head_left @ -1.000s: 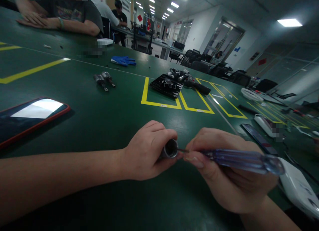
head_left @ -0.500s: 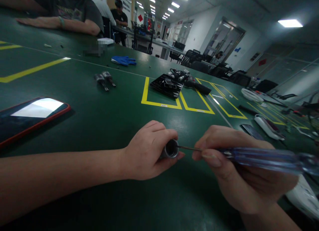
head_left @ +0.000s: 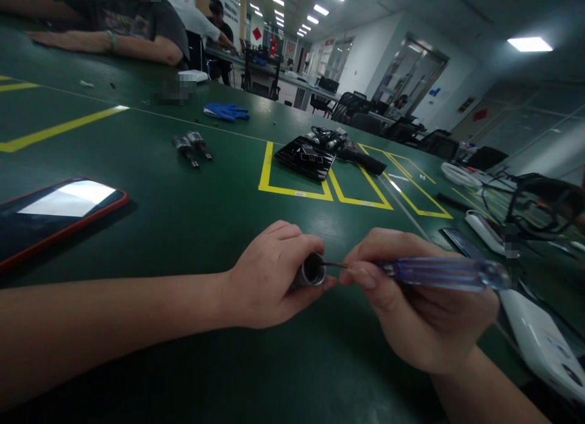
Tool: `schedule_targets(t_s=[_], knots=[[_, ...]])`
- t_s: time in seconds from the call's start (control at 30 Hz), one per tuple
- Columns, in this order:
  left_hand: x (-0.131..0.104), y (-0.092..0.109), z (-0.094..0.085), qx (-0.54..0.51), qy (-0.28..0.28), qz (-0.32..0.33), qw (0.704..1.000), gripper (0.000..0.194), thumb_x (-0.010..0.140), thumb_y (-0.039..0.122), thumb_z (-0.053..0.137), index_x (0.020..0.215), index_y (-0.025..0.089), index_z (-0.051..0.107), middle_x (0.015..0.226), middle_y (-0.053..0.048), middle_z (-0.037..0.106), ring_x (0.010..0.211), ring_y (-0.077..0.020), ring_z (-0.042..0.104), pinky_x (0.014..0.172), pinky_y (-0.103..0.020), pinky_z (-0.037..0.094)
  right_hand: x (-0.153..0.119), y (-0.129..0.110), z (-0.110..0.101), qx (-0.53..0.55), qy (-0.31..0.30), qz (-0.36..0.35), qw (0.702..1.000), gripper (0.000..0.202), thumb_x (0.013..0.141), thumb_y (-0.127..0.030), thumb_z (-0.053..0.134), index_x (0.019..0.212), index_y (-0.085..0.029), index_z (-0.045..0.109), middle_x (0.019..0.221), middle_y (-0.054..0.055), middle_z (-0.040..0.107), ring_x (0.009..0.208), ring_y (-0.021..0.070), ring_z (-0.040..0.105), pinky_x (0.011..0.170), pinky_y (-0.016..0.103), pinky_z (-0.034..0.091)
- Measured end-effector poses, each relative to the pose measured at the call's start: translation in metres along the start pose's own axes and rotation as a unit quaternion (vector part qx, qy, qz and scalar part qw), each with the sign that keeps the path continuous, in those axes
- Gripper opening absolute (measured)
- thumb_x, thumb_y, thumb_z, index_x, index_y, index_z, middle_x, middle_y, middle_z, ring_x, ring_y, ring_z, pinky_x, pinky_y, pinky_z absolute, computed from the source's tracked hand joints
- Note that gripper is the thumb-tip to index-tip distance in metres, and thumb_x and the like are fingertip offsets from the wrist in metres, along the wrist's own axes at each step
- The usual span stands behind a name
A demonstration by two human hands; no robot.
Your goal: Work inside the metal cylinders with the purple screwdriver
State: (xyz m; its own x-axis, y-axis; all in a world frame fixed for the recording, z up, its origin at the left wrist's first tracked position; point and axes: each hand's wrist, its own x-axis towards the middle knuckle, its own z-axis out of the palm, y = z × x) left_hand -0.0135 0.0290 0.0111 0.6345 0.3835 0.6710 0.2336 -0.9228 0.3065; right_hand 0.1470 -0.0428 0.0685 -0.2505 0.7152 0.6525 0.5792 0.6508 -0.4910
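Over the green, yellow-taped desk (head_left: 196,229), a hollow grey metal cylinder (head_left: 300,279) is held in the closed grip of the left hand (head_left: 265,278). A clear-blue-handled screwdriver (head_left: 439,273) is pinched in the right hand (head_left: 425,320), its tip by the rim. Progress there cannot be judged; the tip's contact and the cylinder's depths are obscured.

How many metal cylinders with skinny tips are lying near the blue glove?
2. The left cylinder lies nearer the red-edged phone; the right cylinder lies beside it, nearer the blue glove. Neither looks hidden.
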Motion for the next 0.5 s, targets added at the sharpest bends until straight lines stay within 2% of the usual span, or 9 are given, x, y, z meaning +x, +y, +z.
schedule_targets(t_s=[0.27, 0.5], knots=[[0.0007, -0.0010, -0.0004, 0.001, -0.003, -0.006, 1.000, 0.023, 0.080, 0.037, 0.051, 0.086, 0.016, 0.047, 0.070, -0.002, 0.055, 0.063, -0.0158, 0.049, 0.061, -0.030, 0.039, 0.0003, 0.0000, -0.0025, 0.046, 0.040, -0.010, 0.998, 0.003, 0.078, -0.011, 0.059, 0.077, -0.014, 0.059, 0.064, 0.000, 0.059, 0.057, 0.0096, 0.055, 0.050, 0.025, 0.042], [0.0006, -0.0023, 0.0003, 0.001, 0.008, 0.007, 1.000, 0.023, 0.081, 0.037, 0.049, 0.088, 0.016, 0.047, 0.071, -0.002, 0.055, 0.063, -0.0156, 0.049, 0.060, -0.031, 0.040, 0.0004, 0.0001, -0.0020, 0.039, 0.007, 0.000, 0.999, 0.003, 0.079, -0.016, 0.058, 0.078, -0.013, 0.059, 0.063, 0.002, 0.059, 0.056, 0.0106, 0.053, 0.052, 0.027, 0.040]])
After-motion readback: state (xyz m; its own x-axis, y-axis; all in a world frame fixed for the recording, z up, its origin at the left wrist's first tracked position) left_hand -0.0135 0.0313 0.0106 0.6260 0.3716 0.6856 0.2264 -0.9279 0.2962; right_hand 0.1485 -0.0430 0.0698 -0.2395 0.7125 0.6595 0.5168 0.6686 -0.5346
